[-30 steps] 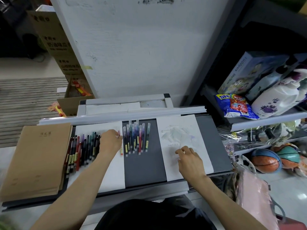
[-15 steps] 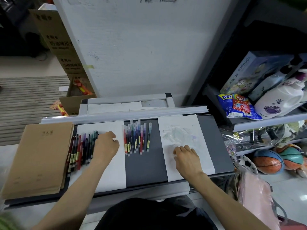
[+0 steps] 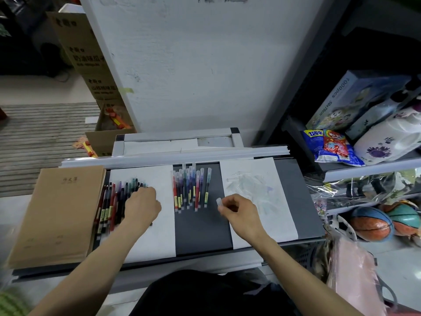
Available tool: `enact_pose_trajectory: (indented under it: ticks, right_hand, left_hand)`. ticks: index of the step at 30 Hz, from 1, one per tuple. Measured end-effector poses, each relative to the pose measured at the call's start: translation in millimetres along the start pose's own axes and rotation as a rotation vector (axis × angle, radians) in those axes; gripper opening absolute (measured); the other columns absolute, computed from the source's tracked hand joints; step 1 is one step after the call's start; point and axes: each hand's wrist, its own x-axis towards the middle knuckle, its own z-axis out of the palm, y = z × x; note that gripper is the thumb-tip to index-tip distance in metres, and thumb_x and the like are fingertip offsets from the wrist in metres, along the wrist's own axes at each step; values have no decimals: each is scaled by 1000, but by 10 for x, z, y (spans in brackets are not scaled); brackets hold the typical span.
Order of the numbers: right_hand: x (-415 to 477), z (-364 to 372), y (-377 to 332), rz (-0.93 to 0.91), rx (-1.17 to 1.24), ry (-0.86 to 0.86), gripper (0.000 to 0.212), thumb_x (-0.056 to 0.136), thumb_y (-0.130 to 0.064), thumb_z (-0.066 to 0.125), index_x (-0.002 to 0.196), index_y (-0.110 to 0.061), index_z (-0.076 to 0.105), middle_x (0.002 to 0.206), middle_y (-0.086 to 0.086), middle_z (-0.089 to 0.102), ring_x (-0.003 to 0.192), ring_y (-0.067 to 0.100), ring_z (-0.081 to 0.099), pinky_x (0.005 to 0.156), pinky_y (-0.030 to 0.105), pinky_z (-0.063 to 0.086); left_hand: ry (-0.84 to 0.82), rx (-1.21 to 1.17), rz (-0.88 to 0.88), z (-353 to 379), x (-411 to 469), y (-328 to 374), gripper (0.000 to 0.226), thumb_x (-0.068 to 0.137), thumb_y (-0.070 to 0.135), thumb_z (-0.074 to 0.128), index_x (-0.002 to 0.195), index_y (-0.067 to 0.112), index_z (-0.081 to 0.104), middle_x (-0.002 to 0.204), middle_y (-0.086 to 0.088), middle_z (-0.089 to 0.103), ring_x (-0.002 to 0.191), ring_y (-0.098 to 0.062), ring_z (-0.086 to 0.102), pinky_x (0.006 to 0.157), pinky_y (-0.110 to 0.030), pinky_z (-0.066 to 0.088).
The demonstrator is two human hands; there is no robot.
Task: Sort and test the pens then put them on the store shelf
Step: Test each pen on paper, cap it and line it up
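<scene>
Since a moment ago the right hand (image 3: 239, 213) has left the scribble paper (image 3: 262, 176) and now pinches a tiny clear cap (image 3: 218, 202). The left hand (image 3: 142, 207) has slid onto the loose pens (image 3: 114, 201) on the white sheet (image 3: 159, 236) — fingers curled down, but I cannot tell if they grip one. Pens are light, thin, stiff and roll easily — best held at the middle. They lie long-ways, tips pointing away.
</scene>
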Motion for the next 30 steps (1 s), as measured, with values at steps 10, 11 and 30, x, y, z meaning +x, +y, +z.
enact_pose_trajectory:
  ticks: [10,11,30]
  right_hand:
    - [-93,-31,-368,154,849,-133,27,101,2,59,125,-6,68,92,16,69,89,28,71,92,33,58]
    - [-108,-39,-412,165,900,-124,23,101,0,60,123,-4,66,91,16,69,91,29,72,93,33,58]
    - [-350,74,-727,-71,768,-77,13,94,-3,71,107,-2,72,92,23,74,82,29,71,83,34,60]
  left_hand:
    - [-96,-730,223,-341,-526,317,11,107,29,46,101,28,55,55,1,54,48,-17,44,54,-35,39]
    - [-109,-809,260,-398,-629,379,13,108,28,44,101,30,55,53,2,49,47,-16,38,53,-35,35]
    - [-88,-964,395,-605,-1076,593,33,109,23,49,84,33,68,58,6,44,56,-9,37,54,-28,30]
